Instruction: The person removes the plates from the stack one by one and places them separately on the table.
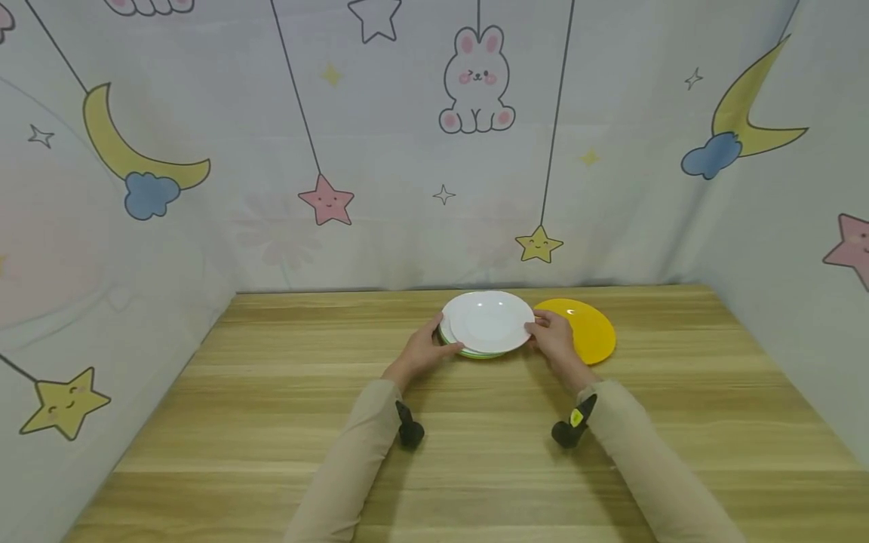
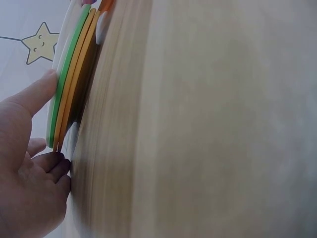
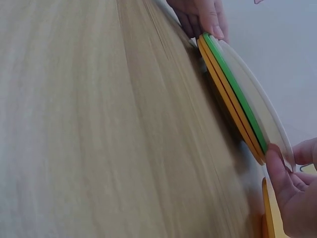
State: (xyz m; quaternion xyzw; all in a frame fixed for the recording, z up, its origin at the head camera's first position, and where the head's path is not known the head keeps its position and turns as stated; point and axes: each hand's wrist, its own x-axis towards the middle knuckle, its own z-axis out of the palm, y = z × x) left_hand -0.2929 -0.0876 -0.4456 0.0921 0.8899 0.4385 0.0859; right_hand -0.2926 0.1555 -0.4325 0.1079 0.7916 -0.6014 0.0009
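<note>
A white plate (image 1: 492, 322) tops a stack of plates near the back of the table, shifted a little right of another white rim beneath it. Under the white, a green plate (image 3: 241, 99) and orange plates (image 2: 70, 79) show edge-on in the wrist views. My left hand (image 1: 421, 351) grips the stack's left edge, thumb at the upper rims and fingers under the orange ones. At the opposite side, my right hand (image 1: 555, 341) pinches the rim of the top white plate between thumb and fingers.
Just right of the stack lies a yellow plate (image 1: 594, 332), partly behind the right hand. The wooden table (image 1: 305, 362) meets a printed cloth backdrop (image 1: 407, 249) at its rear edge, and cloth walls rise on both sides.
</note>
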